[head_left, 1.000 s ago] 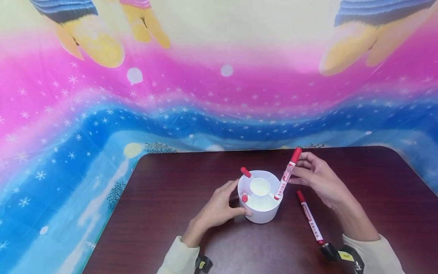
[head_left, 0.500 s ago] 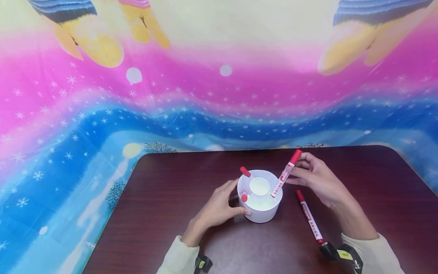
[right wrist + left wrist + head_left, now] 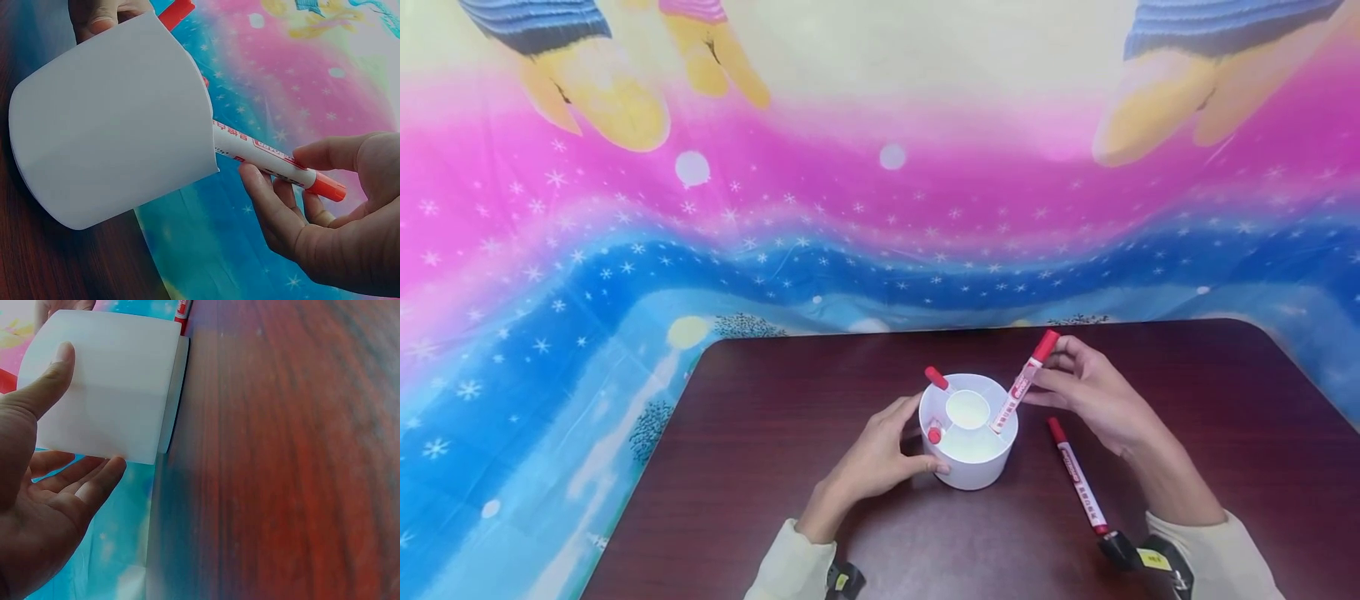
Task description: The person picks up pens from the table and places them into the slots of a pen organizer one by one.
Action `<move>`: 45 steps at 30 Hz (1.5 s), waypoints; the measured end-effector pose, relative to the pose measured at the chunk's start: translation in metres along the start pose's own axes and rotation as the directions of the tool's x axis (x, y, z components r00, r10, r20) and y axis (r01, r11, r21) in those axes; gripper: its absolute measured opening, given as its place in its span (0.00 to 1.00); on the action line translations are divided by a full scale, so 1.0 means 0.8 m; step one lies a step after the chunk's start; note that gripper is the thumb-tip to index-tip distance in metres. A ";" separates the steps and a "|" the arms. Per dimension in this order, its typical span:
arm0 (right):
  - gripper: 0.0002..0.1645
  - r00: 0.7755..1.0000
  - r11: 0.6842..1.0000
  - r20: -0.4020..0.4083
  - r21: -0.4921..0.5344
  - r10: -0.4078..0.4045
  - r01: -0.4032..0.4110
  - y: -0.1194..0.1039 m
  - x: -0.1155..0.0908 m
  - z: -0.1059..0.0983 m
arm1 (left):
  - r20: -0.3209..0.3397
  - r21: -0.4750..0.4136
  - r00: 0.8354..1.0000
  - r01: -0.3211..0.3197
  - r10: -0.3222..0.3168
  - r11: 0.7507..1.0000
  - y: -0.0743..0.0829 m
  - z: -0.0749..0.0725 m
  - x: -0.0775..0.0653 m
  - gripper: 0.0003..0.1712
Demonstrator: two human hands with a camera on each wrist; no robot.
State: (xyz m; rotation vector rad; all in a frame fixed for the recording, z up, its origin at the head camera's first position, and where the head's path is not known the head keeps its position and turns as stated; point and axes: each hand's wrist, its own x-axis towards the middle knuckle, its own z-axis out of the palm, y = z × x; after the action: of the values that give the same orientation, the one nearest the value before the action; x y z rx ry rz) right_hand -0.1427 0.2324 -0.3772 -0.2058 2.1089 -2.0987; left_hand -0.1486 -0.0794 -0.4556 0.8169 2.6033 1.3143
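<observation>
A white round pen holder (image 3: pixel 973 473) with a central cup and divided outer compartments stands on the table. My left hand (image 3: pixel 874 454) grips its left side, thumb on the front wall, fingers round the side in the left wrist view (image 3: pixel 81 487). My right hand (image 3: pixel 1101 396) pinches a red-capped whiteboard marker (image 3: pixel 265 153) between thumb and fingers near its cap. The marker tilts, cap up and to the right, with its lower end inside the holder's right side; the tip is hidden in the right wrist view. Two more red markers (image 3: pixel 936 377) lean in the holder's left compartments.
Another red marker (image 3: pixel 1079 479) lies on the dark wooden table (image 3: pixel 760 417), right of the holder and beside the right wrist's black strap camera (image 3: pixel 1120 550). A colourful printed cloth (image 3: pixel 820 183) hangs behind the table's far edge.
The held marker has sunk slightly, and its lower end has shifted left from the holder's right rim to inside it. The left hand keeps its grip on the holder.
</observation>
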 end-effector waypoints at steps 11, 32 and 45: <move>0.18 1.000 1.000 0.002 -0.007 -0.001 0.001 0.002 0.001 0.001 | 0.004 -0.039 1.000 0.004 -0.004 0.999 -0.001 0.001 -0.001 0.61; 0.19 1.000 0.996 -0.025 -0.093 0.018 -0.020 0.002 0.003 0.006 | 0.000 -0.022 1.000 0.001 -0.001 1.000 0.000 0.001 -0.001 0.60; 0.23 0.999 0.991 -0.041 -0.131 0.035 -0.041 0.005 0.007 0.010 | 0.012 -0.051 1.000 0.015 -0.015 0.999 0.001 0.000 0.001 0.61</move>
State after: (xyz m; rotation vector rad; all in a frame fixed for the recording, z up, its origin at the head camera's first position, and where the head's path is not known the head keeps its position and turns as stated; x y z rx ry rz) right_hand -0.1465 0.2237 -0.3815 -0.1402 2.2577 -1.9594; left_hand -0.1488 -0.0787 -0.4548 0.7935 2.5505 1.3615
